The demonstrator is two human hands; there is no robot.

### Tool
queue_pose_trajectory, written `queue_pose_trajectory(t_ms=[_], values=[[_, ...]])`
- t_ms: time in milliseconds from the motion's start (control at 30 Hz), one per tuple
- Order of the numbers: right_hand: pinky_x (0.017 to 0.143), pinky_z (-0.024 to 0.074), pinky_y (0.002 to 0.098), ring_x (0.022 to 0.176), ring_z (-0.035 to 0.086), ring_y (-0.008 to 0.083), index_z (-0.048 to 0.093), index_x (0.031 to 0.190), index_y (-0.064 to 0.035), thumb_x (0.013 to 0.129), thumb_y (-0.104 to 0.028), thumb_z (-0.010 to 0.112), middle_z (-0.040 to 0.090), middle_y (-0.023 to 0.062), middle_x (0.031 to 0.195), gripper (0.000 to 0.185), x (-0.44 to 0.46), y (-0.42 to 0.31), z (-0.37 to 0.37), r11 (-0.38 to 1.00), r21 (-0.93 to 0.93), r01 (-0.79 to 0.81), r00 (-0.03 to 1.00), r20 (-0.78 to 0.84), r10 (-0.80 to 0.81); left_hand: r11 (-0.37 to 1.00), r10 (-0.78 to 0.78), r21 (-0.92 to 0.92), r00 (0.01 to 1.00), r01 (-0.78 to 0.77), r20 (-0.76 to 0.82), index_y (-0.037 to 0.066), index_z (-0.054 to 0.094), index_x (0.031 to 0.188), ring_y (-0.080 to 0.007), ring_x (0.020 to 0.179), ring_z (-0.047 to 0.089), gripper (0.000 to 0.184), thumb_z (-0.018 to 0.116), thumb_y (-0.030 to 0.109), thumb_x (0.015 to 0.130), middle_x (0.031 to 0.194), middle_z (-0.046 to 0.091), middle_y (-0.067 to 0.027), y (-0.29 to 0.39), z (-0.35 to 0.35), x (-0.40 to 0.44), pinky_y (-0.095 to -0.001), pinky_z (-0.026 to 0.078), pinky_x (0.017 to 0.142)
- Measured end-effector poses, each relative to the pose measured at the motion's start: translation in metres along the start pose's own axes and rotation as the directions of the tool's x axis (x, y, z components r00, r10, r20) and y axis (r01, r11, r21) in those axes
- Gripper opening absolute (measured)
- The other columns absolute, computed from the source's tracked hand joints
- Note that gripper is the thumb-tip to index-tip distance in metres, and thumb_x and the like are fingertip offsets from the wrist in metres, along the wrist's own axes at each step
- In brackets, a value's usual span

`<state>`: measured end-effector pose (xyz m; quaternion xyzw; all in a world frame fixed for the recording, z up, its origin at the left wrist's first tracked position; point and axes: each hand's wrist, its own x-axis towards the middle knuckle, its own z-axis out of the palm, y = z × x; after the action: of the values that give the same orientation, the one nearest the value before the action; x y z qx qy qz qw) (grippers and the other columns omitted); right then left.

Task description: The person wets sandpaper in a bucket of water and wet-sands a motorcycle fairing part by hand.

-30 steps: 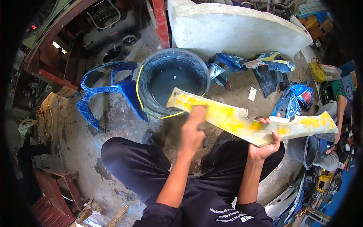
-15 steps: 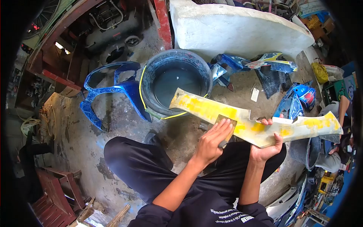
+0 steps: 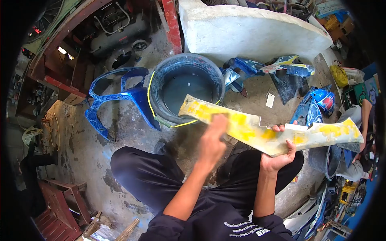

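A long cream panel with yellow patches (image 3: 244, 125) lies slanted across the middle, its left end over a dark bucket of water (image 3: 189, 88). Around the panel's lower edge wraps my right hand (image 3: 278, 154), thumb on the near face and fingertips showing at the notch above. My left hand (image 3: 213, 140), blurred by motion, is on the panel's left half. A dark edge of the sanding pad shows beside its fingers; the rest of the pad is hidden under the hand.
A blue frame-shaped part (image 3: 138, 98) lies left of the bucket. More blue parts (image 3: 311, 106) rest at the right, near a white slab (image 3: 257, 30). Another person's arm (image 3: 365, 116) shows at the right edge, beside a dark bucket (image 3: 325, 160).
My left hand moved right along the panel with the sanding pad, then back left toward the bucket end. My right hand keeps its hold, and the panel has shifted only slightly.
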<state>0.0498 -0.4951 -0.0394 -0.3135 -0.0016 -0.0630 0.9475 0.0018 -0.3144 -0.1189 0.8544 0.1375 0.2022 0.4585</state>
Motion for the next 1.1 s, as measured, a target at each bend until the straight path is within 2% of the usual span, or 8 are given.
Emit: queue_pose_trajectory(t_ms=[100,233,400,567,700,800,933,1100], values=[[0.109,0.0418,0.0479,0.107,0.057,0.0296,0.033,0.159,-0.0092,0.084,-0.016,0.057,0.056,0.0152,0.113,0.079,-0.002,0.003,0.003,1.0,0.007,-0.001,1.0,0.0,0.001,0.935,0.306,-0.248,0.928,-0.252,0.212,0.0,0.061,0.141,-0.0335,0.145,0.048,0.07,0.049,-0.014,0.074,0.148,0.056,-0.023,0.03,-0.009,-0.016,-0.0404,0.037,0.122],[0.11,0.0414,0.0481,0.107,0.057,0.0294,0.033,0.16,-0.0099,0.084,-0.016,0.056,0.056,0.0151,0.114,0.079,-0.001,0.008,0.003,1.0,-0.015,0.001,1.0,-0.008,-0.001,0.999,0.018,-0.04,0.998,-0.016,0.057,0.002,0.062,0.142,-0.0317,0.145,0.048,0.075,0.049,-0.015,0.069,0.149,0.055,-0.0211,-0.015,-0.006,0.005,-0.0405,0.036,0.124],[0.109,0.0418,0.0488,0.106,0.057,0.0289,0.032,0.161,-0.011,0.084,-0.016,0.056,0.057,0.015,0.114,0.081,-0.001,0.009,0.011,1.0,-0.011,0.009,1.0,0.002,-0.009,0.945,0.263,-0.251,0.942,-0.209,0.208,0.006,0.064,0.141,-0.0286,0.143,0.05,0.069,0.048,-0.015,0.077,0.148,0.057,-0.0198,0.025,-0.016,-0.016,-0.0399,0.035,0.124],[0.108,0.0434,0.0512,0.106,0.058,0.0286,0.03,0.162,-0.0111,0.084,-0.016,0.056,0.057,0.0146,0.114,0.082,-0.002,0.015,0.01,0.999,-0.047,0.013,1.0,0.018,-0.012,0.998,-0.026,-0.064,0.999,0.027,0.019,0.002,0.061,0.141,-0.0319,0.143,0.05,0.065,0.052,-0.013,0.078,0.147,0.056,-0.0226,-0.034,-0.007,0.017,-0.0399,0.036,0.123],[0.108,0.0437,0.0516,0.106,0.058,0.0286,0.029,0.162,-0.0112,0.084,-0.017,0.056,0.057,0.0146,0.114,0.082,-0.003,0.018,0.015,1.0,-0.015,0.002,0.999,0.037,-0.002,0.962,0.231,-0.19,0.953,-0.194,0.195,0.004,0.062,0.142,-0.0316,0.143,0.05,0.072,0.047,-0.017,0.075,0.147,0.056,-0.0226,0.025,-0.014,-0.001,-0.0398,0.036,0.123],[0.108,0.0441,0.0516,0.106,0.058,0.0287,0.028,0.163,-0.0116,0.085,-0.017,0.055,0.057,0.0147,0.114,0.083,0.001,0.015,0.014,1.0,-0.008,-0.004,0.999,0.032,0.004,0.958,0.184,-0.251,0.968,-0.138,0.168,0.004,0.062,0.142,-0.032,0.144,0.049,0.075,0.044,-0.019,0.072,0.147,0.056,-0.0231,0.011,-0.011,0.005,-0.0401,0.036,0.123],[0.108,0.0442,0.0516,0.106,0.057,0.0285,0.027,0.163,-0.0119,0.085,-0.018,0.055,0.056,0.0143,0.113,0.083,-0.004,0.018,0.014,1.0,-0.021,-0.004,0.999,0.033,0.005,0.998,-0.052,-0.022,0.998,0.053,0.027,0.001,0.06,0.141,-0.0324,0.145,0.046,0.076,0.044,-0.016,0.069,0.149,0.054,-0.0231,-0.034,-0.013,0.028,-0.0405,0.035,0.124],[0.108,0.0438,0.0515,0.106,0.057,0.0281,0.027,0.163,-0.012,0.085,-0.018,0.055,0.056,0.0138,0.112,0.083,0.001,0.018,0.018,1.0,-0.019,-0.005,0.999,0.046,0.006,0.962,0.216,-0.209,0.956,-0.175,0.196,0.005,0.062,0.142,-0.0301,0.144,0.048,0.074,0.045,-0.015,0.072,0.15,0.055,-0.0176,0.017,-0.013,0.002,-0.0396,0.037,0.123]])
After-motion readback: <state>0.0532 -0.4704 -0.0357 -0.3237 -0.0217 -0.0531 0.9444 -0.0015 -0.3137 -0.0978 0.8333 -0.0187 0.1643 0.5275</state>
